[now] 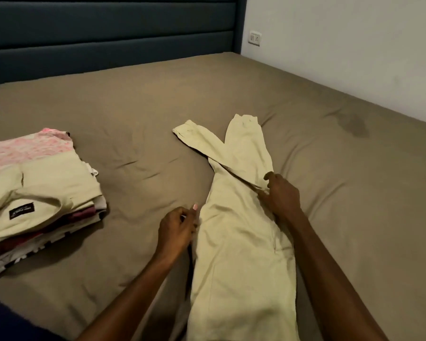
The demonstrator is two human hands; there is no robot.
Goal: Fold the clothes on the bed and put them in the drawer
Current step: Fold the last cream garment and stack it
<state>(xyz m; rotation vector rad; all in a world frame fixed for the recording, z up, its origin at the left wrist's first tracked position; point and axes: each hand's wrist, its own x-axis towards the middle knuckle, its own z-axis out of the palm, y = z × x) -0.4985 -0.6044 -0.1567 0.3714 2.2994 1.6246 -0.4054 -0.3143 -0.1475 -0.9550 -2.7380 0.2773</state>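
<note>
Fingers of the right hand point(282, 196) pinch a fold of the pale trousers point(241, 242) at their right edge, where one leg crosses over the other; those of the left hand point(177, 228) curl at the left edge, seemingly nipping the cloth, though the grip itself is hard to make out. The trousers lie on the bed point(330, 168) directly ahead of the person, long axis running away from the body — waist end near, cuffs far, the two legs forming an X. Both hands sit about midway along, the right a little farther up; the crossed leg is likely what needs straightening before a fold. Well apart to the left rests a stack of folded clothes point(40, 193). Beyond stand the dark headboard point(108, 33) and a wall socket point(254, 38). No drawer is in view.
</note>
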